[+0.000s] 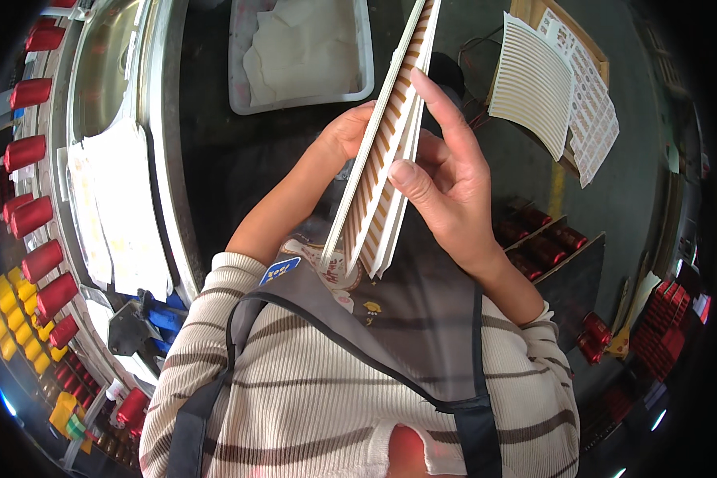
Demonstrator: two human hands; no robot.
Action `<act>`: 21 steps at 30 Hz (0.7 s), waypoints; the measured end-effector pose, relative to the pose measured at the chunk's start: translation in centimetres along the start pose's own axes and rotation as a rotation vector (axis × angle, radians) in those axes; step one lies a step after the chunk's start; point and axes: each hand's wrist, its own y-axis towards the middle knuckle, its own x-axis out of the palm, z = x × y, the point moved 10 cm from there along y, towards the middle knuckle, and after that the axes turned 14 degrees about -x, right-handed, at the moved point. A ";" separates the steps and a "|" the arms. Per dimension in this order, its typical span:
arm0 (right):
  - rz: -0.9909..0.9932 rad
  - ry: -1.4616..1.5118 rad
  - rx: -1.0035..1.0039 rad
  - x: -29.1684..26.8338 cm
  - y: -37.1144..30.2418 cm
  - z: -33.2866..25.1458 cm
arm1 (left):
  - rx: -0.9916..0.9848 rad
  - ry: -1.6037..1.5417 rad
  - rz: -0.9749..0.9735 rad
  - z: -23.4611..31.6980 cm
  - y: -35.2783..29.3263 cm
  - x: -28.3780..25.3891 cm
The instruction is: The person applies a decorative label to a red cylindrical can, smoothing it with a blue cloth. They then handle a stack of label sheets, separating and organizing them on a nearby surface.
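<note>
A stack of white sheets with gold-brown diagonal stripes stands on edge in front of my apron, its sheets fanned apart at the lower end. My left hand grips the stack from the left, its fingertips hidden behind the sheets. On the other side, my right hand has its thumb against the right edges and its index finger stretched up along the sheets. Its other fingers are bent and partly hidden behind the thumb.
A translucent plastic bin with pale sheets inside sits ahead. On the right, a cardboard box bears striped sheets and printed sheets. White papers lie by the machine at left, near red spools. Dark red cylinders fill a crate.
</note>
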 end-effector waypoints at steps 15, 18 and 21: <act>0.044 0.023 0.036 -0.1 -0.4 0.2 | -0.050 -0.010 -0.058 -0.6 -0.8 3.5; 0.026 -0.034 -0.012 -0.1 -0.3 -0.4 | -0.050 -0.007 -0.053 -0.6 -1.1 3.6; 0.032 -0.059 -0.020 -0.3 -0.4 -0.6 | -0.046 -0.012 -0.040 -0.4 -1.4 3.5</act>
